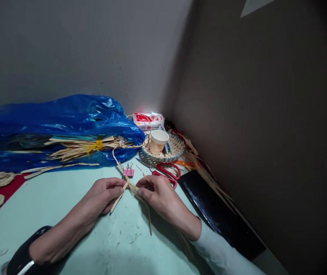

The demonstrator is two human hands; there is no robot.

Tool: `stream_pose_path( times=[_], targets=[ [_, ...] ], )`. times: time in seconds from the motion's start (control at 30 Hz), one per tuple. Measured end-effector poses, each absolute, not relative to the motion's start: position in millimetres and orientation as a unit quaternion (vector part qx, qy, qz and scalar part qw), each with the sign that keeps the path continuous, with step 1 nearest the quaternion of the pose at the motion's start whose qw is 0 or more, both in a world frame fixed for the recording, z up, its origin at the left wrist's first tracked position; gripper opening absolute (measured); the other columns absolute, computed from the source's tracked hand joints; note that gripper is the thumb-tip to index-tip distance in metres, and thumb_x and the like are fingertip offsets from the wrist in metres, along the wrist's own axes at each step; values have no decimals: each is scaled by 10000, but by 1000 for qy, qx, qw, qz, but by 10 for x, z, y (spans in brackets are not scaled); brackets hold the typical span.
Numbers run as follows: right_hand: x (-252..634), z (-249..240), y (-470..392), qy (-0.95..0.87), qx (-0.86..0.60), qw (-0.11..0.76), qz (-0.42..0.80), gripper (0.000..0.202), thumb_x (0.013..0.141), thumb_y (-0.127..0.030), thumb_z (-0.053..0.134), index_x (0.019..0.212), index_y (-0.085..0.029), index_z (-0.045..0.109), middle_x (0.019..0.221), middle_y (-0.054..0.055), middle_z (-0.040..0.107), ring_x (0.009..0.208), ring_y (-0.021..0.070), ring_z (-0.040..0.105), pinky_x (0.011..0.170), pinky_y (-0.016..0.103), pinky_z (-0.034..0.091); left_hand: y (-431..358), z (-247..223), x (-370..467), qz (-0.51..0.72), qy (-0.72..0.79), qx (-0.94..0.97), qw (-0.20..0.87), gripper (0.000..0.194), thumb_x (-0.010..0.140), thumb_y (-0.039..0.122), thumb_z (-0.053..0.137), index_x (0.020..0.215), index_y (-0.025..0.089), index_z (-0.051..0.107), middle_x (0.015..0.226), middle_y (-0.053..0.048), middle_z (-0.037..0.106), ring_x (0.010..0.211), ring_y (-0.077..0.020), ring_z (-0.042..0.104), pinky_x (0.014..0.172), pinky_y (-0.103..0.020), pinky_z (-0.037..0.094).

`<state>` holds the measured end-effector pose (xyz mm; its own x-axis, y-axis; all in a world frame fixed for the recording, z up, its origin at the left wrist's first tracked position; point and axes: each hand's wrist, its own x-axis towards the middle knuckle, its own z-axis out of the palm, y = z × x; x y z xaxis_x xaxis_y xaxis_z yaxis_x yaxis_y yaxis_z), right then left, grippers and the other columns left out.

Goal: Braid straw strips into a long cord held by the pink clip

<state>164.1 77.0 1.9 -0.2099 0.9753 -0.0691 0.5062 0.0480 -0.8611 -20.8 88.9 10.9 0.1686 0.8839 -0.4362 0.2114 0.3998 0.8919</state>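
Note:
My left hand (108, 194) pinches a pale straw strand (116, 203) whose end sticks out below the fingers. Across from it, my right hand (155, 191) is closed on other straw strands (149, 217) that trail down toward the table. Between the hands the strands cross and meet a plaited straw braid (117, 162), which runs up and away from me. Just above the crossing, a pink binder clip (128, 172) is clamped on the braid. Red-handled scissors (169, 172) lie right beyond my right hand.
Behind lies a blue plastic bag (66, 118) with a tied straw bundle (89, 146). A woven basket (176, 149) holds a paper cup (159, 140), near a red-and-white packet (148, 121). A black tray-like object (217, 214) lies right; a red cloth (8, 194) lies left.

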Motion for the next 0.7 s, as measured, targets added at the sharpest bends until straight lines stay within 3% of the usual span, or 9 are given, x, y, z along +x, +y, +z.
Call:
stream_pose_path(
  times=[0.2, 0.3, 0.43, 0.7],
  targets=[
    [1599, 84, 708, -671, -525, 302, 427, 156, 862, -211, 599, 873, -148, 741, 723, 18, 660, 669, 135, 529, 605, 234, 336, 973, 112, -207, 275, 566, 502, 594, 186, 663, 320, 694, 737, 158, 642, 458, 99, 430, 402, -46, 264, 428, -209, 147],
    [1560, 125, 672, -681, -535, 285, 411, 142, 866, -177, 604, 848, -154, 743, 711, 12, 667, 648, 124, 512, 599, 237, 314, 993, 73, -195, 277, 570, 476, 610, 220, 651, 316, 722, 788, 160, 652, 519, 68, 519, 435, -64, 338, 452, -205, 184],
    [1560, 145, 668, -685, -547, 261, 405, 153, 889, -183, 595, 828, -163, 734, 733, 16, 686, 650, 126, 521, 587, 245, 296, 1005, 20, -194, 272, 584, 480, 596, 270, 572, 330, 777, 735, 157, 650, 602, 22, 606, 588, -130, 499, 557, -222, 328],
    [1680, 116, 736, -684, -594, 241, 349, 87, 890, -160, 585, 870, -151, 670, 807, 38, 663, 738, 167, 546, 650, 274, 328, 1004, 35, -228, 270, 615, 467, 575, 306, 552, 435, 729, 696, 168, 683, 639, 14, 603, 641, -161, 496, 607, -263, 347]
  ],
)
